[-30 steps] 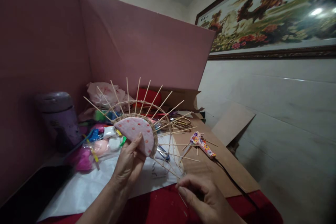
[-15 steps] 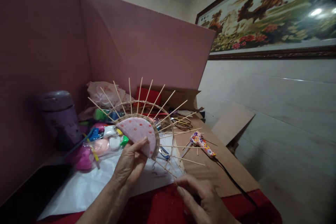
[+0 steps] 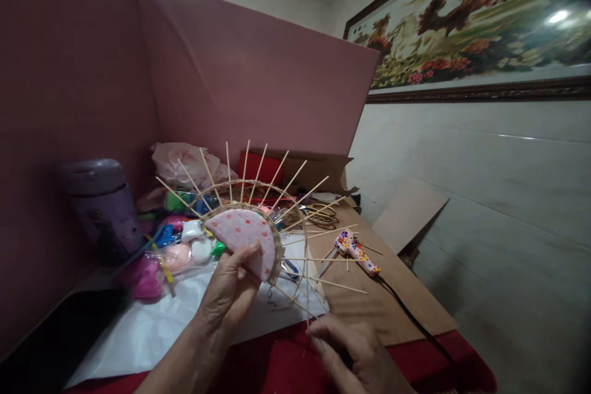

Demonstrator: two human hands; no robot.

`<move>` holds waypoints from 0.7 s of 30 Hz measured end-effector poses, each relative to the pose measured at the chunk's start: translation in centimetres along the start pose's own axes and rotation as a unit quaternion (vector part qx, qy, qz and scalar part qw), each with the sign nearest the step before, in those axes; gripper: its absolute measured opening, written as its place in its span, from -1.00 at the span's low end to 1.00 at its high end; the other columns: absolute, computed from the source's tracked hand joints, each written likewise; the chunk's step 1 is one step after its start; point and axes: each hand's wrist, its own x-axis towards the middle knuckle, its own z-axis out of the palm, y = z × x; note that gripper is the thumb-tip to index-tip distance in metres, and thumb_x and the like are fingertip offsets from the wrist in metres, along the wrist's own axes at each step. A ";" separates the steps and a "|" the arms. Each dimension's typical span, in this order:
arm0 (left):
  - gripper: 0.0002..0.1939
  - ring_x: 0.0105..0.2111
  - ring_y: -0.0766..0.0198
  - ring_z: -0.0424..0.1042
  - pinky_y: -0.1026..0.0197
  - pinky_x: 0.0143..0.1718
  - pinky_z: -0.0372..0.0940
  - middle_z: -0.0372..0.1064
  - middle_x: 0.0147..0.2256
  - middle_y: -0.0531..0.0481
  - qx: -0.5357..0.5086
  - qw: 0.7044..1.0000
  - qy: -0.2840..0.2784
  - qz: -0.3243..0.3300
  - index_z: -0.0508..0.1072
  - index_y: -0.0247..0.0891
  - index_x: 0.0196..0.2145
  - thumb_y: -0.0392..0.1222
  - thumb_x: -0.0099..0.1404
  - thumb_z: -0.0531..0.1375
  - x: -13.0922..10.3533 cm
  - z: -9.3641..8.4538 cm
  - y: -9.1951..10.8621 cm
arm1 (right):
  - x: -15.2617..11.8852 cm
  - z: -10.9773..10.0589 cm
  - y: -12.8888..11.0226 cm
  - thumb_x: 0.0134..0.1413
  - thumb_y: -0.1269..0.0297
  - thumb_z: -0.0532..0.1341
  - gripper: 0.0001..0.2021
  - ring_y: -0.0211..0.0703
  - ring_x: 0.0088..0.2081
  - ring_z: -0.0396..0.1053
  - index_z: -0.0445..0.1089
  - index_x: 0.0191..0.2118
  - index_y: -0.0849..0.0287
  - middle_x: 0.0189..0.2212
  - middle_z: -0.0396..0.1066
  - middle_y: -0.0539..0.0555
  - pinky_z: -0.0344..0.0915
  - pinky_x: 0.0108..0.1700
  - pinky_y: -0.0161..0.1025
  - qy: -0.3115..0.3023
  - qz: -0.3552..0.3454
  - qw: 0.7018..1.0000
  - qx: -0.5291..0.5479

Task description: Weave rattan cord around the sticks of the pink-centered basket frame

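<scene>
My left hand (image 3: 231, 283) grips a half-round piece (image 3: 242, 237) covered in pink fabric with small red flowers, its thumb flat on the fabric and its fingers behind. A woven cord border edges the curve, and thin wooden sticks (image 3: 258, 175) fan out from it. Farther out, a loop of thin brown cord (image 3: 265, 184) crosses the sticks. Down at the lower right, my right hand (image 3: 351, 345) is closed, pinching the cord's strand (image 3: 308, 301) beside the end of the lowest stick. The fingertips partly hide the strand's end.
Right of the piece, a flower-patterned glue gun (image 3: 355, 252) with a black cable (image 3: 406, 308) lies on brown cardboard (image 3: 392, 314). Colourful bagged clay packs (image 3: 180, 252) and a purple tumbler (image 3: 104, 209) stand left. Coiled cord (image 3: 323, 215) lies behind; white sheeting (image 3: 152, 332) spreads underneath.
My right hand has shifted slightly, and the strand now runs straighter down to its fingers from the outer loop. The left hand and the fabric piece stay almost where they were.
</scene>
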 end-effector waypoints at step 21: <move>-0.70 -0.47 0.35 0.44 0.30 -0.39 0.41 0.45 -0.43 -0.04 -0.020 1.000 -0.002 0.002 0.40 -0.34 -0.24 -0.59 0.10 0.10 -0.2 0.3 0.2 | -0.9 0.0 0.6 0.17 0.25 0.00 -0.76 -0.23 -0.57 0.39 0.37 -0.21 0.17 -0.61 0.43 0.03 0.26 -0.48 -0.39 0.104 -0.010 0.994 -0.036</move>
